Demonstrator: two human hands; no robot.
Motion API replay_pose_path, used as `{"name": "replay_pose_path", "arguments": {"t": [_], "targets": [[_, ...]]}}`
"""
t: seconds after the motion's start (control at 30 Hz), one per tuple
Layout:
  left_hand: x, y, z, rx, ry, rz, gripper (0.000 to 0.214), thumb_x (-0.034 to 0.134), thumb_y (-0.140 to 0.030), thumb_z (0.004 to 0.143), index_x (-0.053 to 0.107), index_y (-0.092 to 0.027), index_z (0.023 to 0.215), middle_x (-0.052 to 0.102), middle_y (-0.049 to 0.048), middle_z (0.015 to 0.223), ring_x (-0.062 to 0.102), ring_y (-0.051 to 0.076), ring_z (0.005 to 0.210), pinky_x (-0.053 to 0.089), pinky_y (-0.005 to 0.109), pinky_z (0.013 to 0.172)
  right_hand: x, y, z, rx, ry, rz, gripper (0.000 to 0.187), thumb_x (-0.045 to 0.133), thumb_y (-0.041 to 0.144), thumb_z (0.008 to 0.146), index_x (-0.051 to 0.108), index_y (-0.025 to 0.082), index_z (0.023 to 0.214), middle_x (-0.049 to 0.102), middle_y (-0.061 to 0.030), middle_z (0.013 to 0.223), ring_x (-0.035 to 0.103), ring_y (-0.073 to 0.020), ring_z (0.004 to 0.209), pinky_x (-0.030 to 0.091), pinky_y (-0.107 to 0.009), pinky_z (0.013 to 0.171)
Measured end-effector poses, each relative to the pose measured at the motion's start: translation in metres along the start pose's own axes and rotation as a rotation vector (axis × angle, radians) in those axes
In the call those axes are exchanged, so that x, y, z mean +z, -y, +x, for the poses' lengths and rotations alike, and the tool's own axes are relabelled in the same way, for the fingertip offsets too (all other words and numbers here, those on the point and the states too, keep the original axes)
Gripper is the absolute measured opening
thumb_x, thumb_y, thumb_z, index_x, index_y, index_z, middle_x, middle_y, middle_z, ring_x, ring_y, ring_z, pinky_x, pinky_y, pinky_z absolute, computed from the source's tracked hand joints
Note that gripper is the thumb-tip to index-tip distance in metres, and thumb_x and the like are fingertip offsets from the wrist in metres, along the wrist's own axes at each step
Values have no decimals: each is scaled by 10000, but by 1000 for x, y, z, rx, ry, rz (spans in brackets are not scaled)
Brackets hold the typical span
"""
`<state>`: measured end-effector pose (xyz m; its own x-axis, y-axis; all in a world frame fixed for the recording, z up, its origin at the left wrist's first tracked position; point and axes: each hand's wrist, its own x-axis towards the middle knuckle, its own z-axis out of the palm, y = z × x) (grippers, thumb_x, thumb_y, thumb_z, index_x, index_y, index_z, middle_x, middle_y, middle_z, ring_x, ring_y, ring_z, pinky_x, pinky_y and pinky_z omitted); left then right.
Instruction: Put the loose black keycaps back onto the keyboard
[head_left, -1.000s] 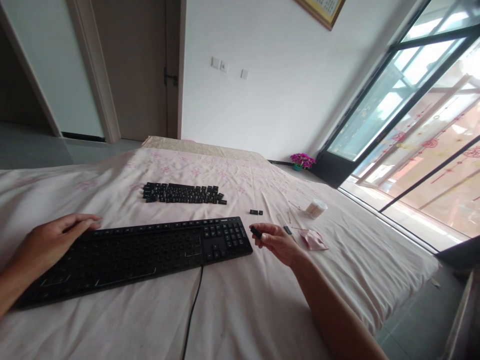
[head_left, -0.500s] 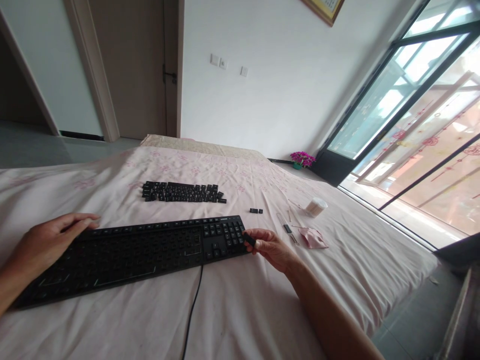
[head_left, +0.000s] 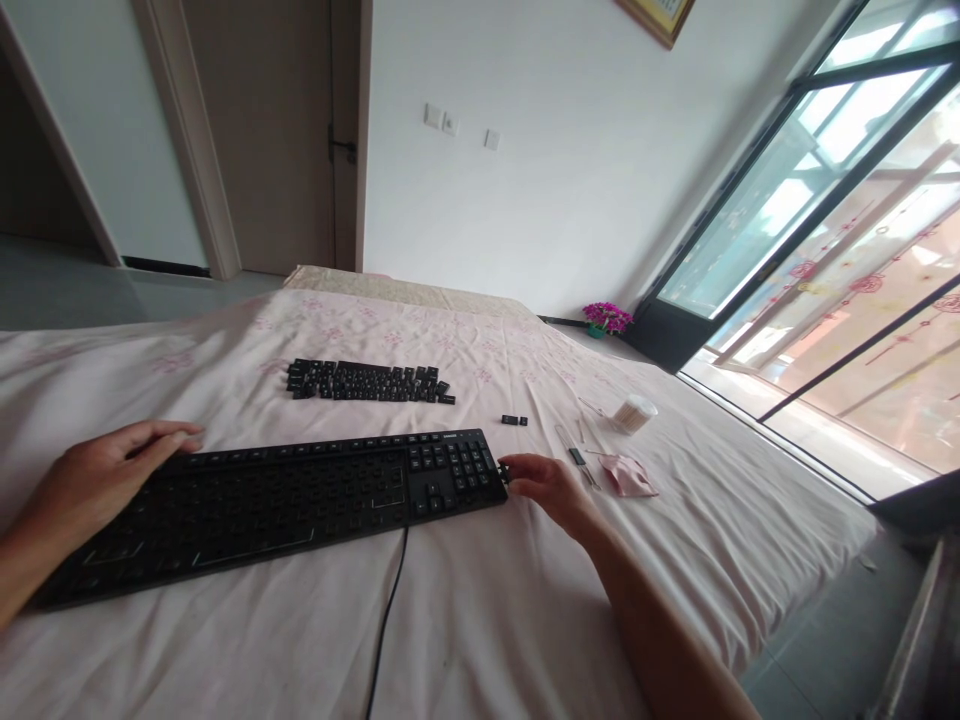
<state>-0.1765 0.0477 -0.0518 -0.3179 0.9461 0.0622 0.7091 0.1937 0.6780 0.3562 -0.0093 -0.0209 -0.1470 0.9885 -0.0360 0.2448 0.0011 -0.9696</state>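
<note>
Now counting one keyboard (head_left: 292, 510) on the bedsheet (head_left: 495, 620), two loose keys (head_left: 509, 420) beyond, one cluster of keys (head_left: 367, 383) — too small to tally. Pinched in right hand (head_left: 551, 490): one dark piece (head_left: 504, 472), partly hidden, just beside keyboard's right end. At back edge: left hand (head_left: 105, 475), fingers close together — cannot tell if gripping. Compared with half a second earlier: piece drawn back slightly from number pad (head_left: 450, 470).

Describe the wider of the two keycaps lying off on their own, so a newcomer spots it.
On the pale pink sheet, find the long black keyboard. Just beyond its far right corner, two black keycaps lie side by side, apart from the big cluster. Yours is the left one, clearly wider than its small neighbour.
</note>
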Motion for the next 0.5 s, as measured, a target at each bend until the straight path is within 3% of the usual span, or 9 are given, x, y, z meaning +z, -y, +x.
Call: {"name": "replay_pose_path", "arguments": {"t": [0.17, 0.5], "targets": [[-1, -1, 0, 2, 8, -10, 423, 495, -535, 792, 684, -269, 1063, 754, -22, 922, 684, 180, 794, 462, 203, 557, 1, 7, -3, -112, -37, -435, 325, 721, 252, 705, 724, 232, 1029, 659, -21, 833, 599, -172, 750, 465, -306, 714], [-5, -14, -9, 1, 19, -24, 424, 506, -518, 785, 683, -246, 1058, 750, -16, 932, 679, 185, 824, 470, 207, 585, 4, 18, -1, -151, -28, -650, 302, 719, 244, 708, 735, 248, 1009, 645, 0, 776, 590, -148, 686, 449, -271, 672]]}}
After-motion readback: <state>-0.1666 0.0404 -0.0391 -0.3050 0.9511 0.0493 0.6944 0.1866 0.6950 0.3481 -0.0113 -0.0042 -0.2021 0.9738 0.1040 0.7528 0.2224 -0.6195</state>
